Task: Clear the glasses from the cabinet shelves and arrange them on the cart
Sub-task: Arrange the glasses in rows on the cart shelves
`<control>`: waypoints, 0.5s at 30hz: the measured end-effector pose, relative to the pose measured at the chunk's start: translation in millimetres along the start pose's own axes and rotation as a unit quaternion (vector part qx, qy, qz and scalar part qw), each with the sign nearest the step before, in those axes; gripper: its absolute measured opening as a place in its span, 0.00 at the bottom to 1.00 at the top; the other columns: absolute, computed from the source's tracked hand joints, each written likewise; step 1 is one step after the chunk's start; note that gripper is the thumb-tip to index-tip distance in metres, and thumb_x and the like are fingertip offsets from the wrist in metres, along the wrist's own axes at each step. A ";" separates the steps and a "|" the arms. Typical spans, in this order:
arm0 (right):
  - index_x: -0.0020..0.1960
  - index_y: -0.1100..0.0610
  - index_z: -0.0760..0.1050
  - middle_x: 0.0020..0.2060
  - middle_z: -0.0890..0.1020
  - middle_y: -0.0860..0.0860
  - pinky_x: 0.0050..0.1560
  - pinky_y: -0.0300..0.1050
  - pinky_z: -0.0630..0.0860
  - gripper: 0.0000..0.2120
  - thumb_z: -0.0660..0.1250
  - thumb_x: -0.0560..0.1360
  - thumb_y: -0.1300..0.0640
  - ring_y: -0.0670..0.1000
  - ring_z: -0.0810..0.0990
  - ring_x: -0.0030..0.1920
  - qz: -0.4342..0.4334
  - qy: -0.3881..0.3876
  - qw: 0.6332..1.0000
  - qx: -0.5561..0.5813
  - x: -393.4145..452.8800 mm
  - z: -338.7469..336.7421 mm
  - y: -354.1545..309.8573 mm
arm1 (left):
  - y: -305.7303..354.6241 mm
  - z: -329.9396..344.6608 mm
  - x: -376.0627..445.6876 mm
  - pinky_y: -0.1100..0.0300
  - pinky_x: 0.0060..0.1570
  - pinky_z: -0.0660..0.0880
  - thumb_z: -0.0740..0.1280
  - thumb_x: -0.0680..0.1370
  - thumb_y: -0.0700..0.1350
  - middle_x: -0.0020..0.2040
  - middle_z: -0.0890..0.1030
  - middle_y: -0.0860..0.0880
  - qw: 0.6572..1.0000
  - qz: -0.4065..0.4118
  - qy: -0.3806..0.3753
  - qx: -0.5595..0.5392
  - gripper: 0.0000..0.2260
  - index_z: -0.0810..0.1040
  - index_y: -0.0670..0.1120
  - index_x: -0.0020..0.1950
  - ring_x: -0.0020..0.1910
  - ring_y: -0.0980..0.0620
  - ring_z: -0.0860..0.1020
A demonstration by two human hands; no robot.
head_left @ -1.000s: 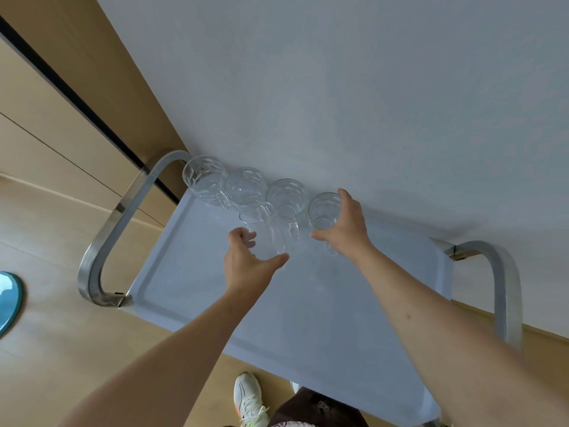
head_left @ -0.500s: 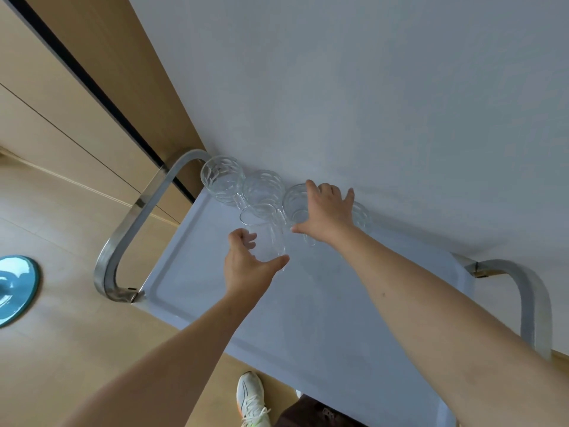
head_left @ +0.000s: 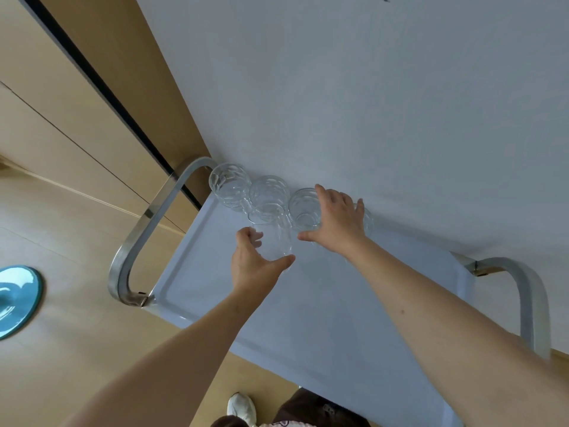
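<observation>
A pale blue cart tray (head_left: 215, 297) stands against a white wall. Along its far edge stands a row of clear glasses: a cut-pattern glass (head_left: 229, 184), a second glass (head_left: 268, 190), a third glass (head_left: 303, 208). My right hand (head_left: 338, 221) lies spread over a further glass (head_left: 369, 220) at the row's right end, which is mostly hidden. My left hand (head_left: 257, 265) grips a tall clear glass (head_left: 271, 234) just in front of the row, fingers and thumb curled round its lower part.
Steel handles rise at the cart's left end (head_left: 135, 241) and right end (head_left: 529, 306). Wooden cabinet fronts (head_left: 61, 103) run along the left. A blue round object (head_left: 17, 298) lies on the wooden floor. My shoe (head_left: 241, 408) shows below the tray.
My right hand slid left along the row and now covers the right-end glass. My left hand has kept hold of the tall glass in the same place.
</observation>
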State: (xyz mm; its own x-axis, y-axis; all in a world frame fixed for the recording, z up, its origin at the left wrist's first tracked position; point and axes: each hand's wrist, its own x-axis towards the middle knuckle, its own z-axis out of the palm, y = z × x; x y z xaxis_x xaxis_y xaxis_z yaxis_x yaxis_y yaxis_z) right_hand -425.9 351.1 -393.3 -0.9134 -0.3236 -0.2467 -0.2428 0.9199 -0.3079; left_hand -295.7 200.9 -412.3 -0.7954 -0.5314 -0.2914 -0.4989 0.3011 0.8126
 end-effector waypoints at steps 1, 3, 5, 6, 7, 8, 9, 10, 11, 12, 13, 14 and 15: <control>0.80 0.48 0.51 0.76 0.64 0.51 0.76 0.69 0.49 0.55 0.76 0.64 0.33 0.58 0.59 0.77 0.004 0.010 1.000 0.002 -6.1 -0.1 -2.6 | -0.3 -4.3 -1.5 0.55 0.55 0.76 0.82 0.61 0.54 0.60 0.74 0.61 1.000 0.004 -0.002 0.002 0.38 0.63 0.57 0.62 0.59 0.57 0.75; 0.80 0.48 0.52 0.76 0.64 0.51 0.76 0.68 0.50 0.53 0.76 0.65 0.33 0.58 0.59 0.77 0.013 0.028 1.000 -0.001 -20.5 0.4 -8.3 | -2.1 -14.9 -5.0 0.56 0.54 0.75 0.82 0.61 0.54 0.60 0.74 0.61 1.000 0.017 -0.010 0.007 0.38 0.63 0.57 0.63 0.59 0.57 0.75; 0.80 0.49 0.52 0.77 0.63 0.52 0.76 0.67 0.52 0.52 0.75 0.66 0.33 0.59 0.57 0.78 0.023 0.044 0.999 -0.014 -37.8 2.0 -15.5 | -5.5 -27.8 -8.9 0.58 0.54 0.74 0.82 0.61 0.54 0.60 0.74 0.61 0.999 0.035 -0.018 0.005 0.38 0.63 0.57 0.63 0.60 0.57 0.75; 0.80 0.49 0.53 0.77 0.62 0.52 0.76 0.66 0.54 0.52 0.75 0.66 0.33 0.59 0.57 0.78 0.029 0.049 0.998 -0.024 -47.6 3.0 -20.0 | -8.2 -34.9 -11.3 0.58 0.54 0.74 0.82 0.62 0.54 0.60 0.74 0.61 0.999 0.044 -0.023 0.003 0.38 0.63 0.56 0.63 0.60 0.57 0.75; 0.80 0.49 0.53 0.77 0.60 0.53 0.75 0.66 0.54 0.51 0.75 0.67 0.33 0.60 0.56 0.78 0.037 0.052 0.997 -0.033 -58.5 4.4 -25.0 | -11.3 -42.6 -14.4 0.58 0.54 0.74 0.82 0.62 0.54 0.60 0.74 0.60 0.998 0.055 -0.027 0.001 0.38 0.64 0.56 0.64 0.60 0.57 0.75; 0.80 0.50 0.53 0.78 0.59 0.54 0.75 0.65 0.54 0.51 0.74 0.67 0.33 0.60 0.55 0.78 0.046 0.056 0.997 -0.038 -70.9 6.8 -30.7 | -14.7 -50.9 -18.1 0.57 0.54 0.75 0.82 0.62 0.54 0.60 0.74 0.60 0.997 0.066 -0.031 0.002 0.38 0.64 0.56 0.64 0.60 0.57 0.75; 0.80 0.49 0.53 0.78 0.59 0.54 0.76 0.65 0.54 0.51 0.74 0.67 0.33 0.60 0.54 0.78 0.055 0.062 0.996 -0.041 -84.9 10.3 -37.5 | -18.5 -60.1 -22.8 0.57 0.55 0.75 0.82 0.62 0.54 0.61 0.74 0.60 0.996 0.079 -0.037 0.004 0.38 0.63 0.56 0.64 0.60 0.57 0.74; 0.80 0.49 0.53 0.78 0.58 0.54 0.76 0.65 0.53 0.50 0.74 0.67 0.33 0.60 0.54 0.78 0.065 0.068 0.995 -0.043 -99.6 14.6 -45.2 | -23.1 -69.6 -27.9 0.56 0.55 0.76 0.82 0.62 0.55 0.61 0.74 0.59 0.995 0.093 -0.043 0.005 0.38 0.63 0.56 0.64 0.60 0.57 0.74; 0.80 0.49 0.53 0.78 0.58 0.54 0.76 0.65 0.53 0.50 0.74 0.68 0.33 0.60 0.53 0.78 0.073 0.070 0.994 -0.046 -114.5 19.8 -53.3 | -28.8 -78.8 -32.8 0.56 0.55 0.76 0.82 0.62 0.55 0.61 0.74 0.59 0.993 0.105 -0.050 0.005 0.38 0.63 0.56 0.63 0.60 0.57 0.74; 0.80 0.50 0.53 0.78 0.57 0.55 0.76 0.64 0.52 0.50 0.74 0.68 0.34 0.60 0.53 0.78 0.081 0.071 0.993 -0.049 -130.2 25.9 -61.9 | -36.0 -88.4 -38.6 0.56 0.56 0.75 0.82 0.62 0.55 0.61 0.74 0.59 0.992 0.113 -0.057 0.005 0.38 0.63 0.56 0.63 0.60 0.57 0.74; 0.80 0.50 0.53 0.79 0.57 0.55 0.77 0.64 0.52 0.50 0.74 0.68 0.34 0.61 0.52 0.79 0.087 0.071 0.992 -0.051 -145.7 32.3 -70.2 | -44.1 -98.2 -44.5 0.56 0.56 0.75 0.82 0.62 0.55 0.61 0.74 0.59 0.991 0.119 -0.063 0.004 0.38 0.63 0.56 0.63 0.60 0.57 0.74; 0.80 0.50 0.52 0.79 0.56 0.55 0.77 0.64 0.52 0.51 0.74 0.68 0.35 0.61 0.52 0.79 0.093 0.071 0.992 -0.052 -161.0 38.5 -78.0 | -52.6 -107.9 -51.1 0.56 0.56 0.75 0.82 0.62 0.55 0.61 0.74 0.59 0.990 0.124 -0.068 0.003 0.38 0.63 0.56 0.63 0.60 0.57 0.74; 0.81 0.51 0.52 0.79 0.55 0.56 0.77 0.64 0.52 0.51 0.74 0.69 0.35 0.61 0.51 0.79 0.099 0.069 0.991 -0.054 -176.5 44.1 -85.6 | -61.0 -117.7 -58.3 0.56 0.57 0.75 0.82 0.62 0.55 0.61 0.74 0.59 0.989 0.127 -0.073 0.003 0.39 0.63 0.55 0.64 0.60 0.57 0.74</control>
State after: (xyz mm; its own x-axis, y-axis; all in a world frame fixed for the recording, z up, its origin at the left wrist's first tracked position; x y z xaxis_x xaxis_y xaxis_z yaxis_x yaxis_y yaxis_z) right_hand -229.5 319.7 -364.0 -0.9809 -0.1083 -0.1617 -0.0813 0.9830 -0.1649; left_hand -178.4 120.3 -385.5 -0.9363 -0.3181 -0.1486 -0.2784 0.4147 0.8663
